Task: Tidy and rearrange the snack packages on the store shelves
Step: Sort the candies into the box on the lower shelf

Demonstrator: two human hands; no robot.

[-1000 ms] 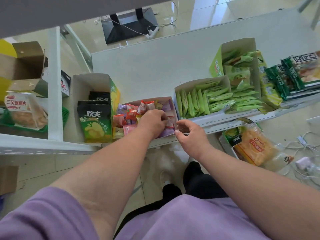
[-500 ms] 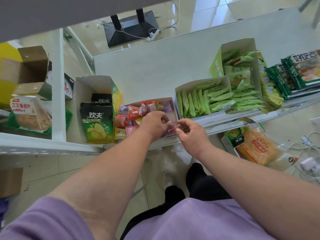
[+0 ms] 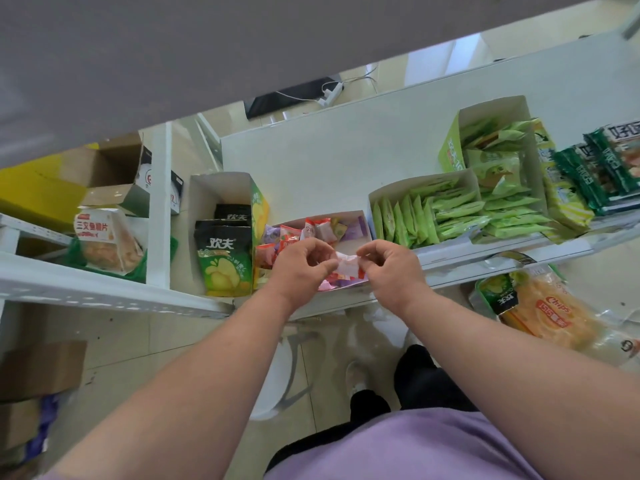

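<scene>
White shelf (image 3: 332,161) carries the mixed-candy box (image 3: 360,220); just above its front edge, left hand (image 3: 301,265) and right hand (image 3: 391,268) pinch one small packet (image 3: 348,264) (long axis running hand to hand), each equally near.

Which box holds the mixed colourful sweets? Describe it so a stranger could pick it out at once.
Start at the white metal store shelf and follow its front edge to the middle. There, between the tall carton of black-and-green crisp bags and the low white tray of light green sachets, sits the low open cardboard box. Only it holds mixed red, pink and purple wrappers.
</scene>
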